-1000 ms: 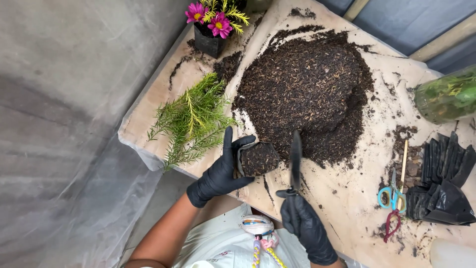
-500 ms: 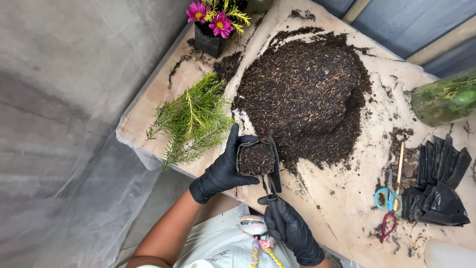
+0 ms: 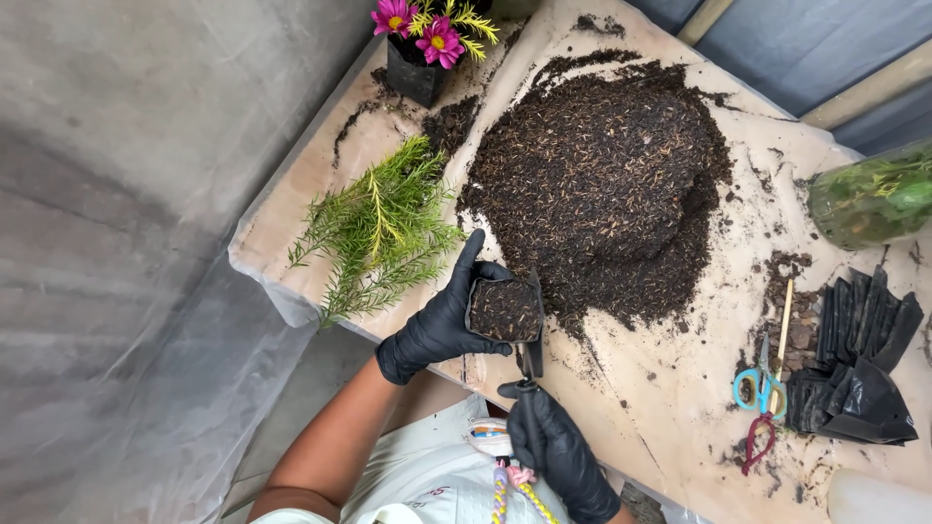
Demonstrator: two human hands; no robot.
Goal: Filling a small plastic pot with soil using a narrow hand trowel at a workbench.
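Observation:
My left hand (image 3: pixel 439 320), in a black glove, grips a small black nursery bag (image 3: pixel 504 309) filled with dark soil, held at the table's near edge. My right hand (image 3: pixel 555 448), also gloved in black, holds a dark trowel (image 3: pixel 530 357) whose blade stands against the right side of the bag. A large heap of dark soil (image 3: pixel 600 170) lies just beyond the bag. A bundle of green leafy cuttings (image 3: pixel 379 229) rests on the table left of my left hand.
A black pot with pink and yellow flowers (image 3: pixel 423 47) stands at the far left corner. Scissors with blue handles (image 3: pixel 764 380) and a stack of empty black bags (image 3: pixel 854 367) lie at the right. A green bottle (image 3: pixel 871 197) lies far right. Grey sheeting hangs below the left edge.
My right hand has pulled the trowel back from the soil heap and brought its blade upright beside the filled bag. My left hand has kept hold of the bag.

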